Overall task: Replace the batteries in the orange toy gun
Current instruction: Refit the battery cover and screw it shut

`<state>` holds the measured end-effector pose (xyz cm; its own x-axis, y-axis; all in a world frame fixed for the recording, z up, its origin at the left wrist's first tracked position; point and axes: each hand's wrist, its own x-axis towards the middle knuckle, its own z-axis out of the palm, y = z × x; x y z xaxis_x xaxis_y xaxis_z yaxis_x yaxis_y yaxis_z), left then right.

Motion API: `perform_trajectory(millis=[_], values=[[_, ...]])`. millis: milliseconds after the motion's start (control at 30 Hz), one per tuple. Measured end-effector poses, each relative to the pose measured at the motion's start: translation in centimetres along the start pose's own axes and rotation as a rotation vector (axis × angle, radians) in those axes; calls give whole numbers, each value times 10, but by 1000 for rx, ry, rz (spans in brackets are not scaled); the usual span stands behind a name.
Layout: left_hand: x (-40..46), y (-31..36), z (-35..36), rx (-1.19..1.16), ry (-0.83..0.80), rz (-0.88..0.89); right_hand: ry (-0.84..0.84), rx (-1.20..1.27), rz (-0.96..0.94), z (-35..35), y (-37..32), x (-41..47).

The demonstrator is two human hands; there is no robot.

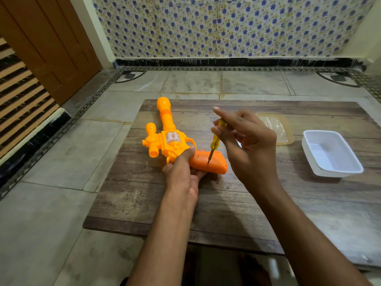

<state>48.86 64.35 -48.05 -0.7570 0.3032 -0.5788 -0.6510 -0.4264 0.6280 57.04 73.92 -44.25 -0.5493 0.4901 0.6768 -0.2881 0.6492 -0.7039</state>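
Note:
The orange toy gun [168, 139] lies on its side on a low wooden table [206, 203], barrel pointing away from me. My left hand [182, 174] grips it where the body meets the darker orange handle [214, 163]. My right hand [245, 145] pinches a small screwdriver [215, 141] with a clear yellow grip. The screwdriver stands nearly upright, its metal tip set into a hole on the handle's side. No batteries are visible.
A white rectangular tray [332, 153] sits on the table to the right. A clear plastic lid [278, 126] lies behind my right hand. The table stands on a tiled floor, with a patterned cloth on the wall behind and a brown door at left.

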Motion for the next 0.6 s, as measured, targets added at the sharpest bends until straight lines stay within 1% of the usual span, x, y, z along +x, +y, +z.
perform_trajectory(millis=[133,233,300,500,600], values=[[-1,0,1,19,10,-5,15,-63,-19,2,-1,1],[-1,0,1,28,11,3,-42,44,25,0,-2,0],[-1,0,1,26,8,2,-60,69,21,0,-2,0],[-1,-1,-1,21,9,14,73,-91,10,3,0,-1],[0,-1,0,14,7,19,53,-52,15,0,-1,0]])
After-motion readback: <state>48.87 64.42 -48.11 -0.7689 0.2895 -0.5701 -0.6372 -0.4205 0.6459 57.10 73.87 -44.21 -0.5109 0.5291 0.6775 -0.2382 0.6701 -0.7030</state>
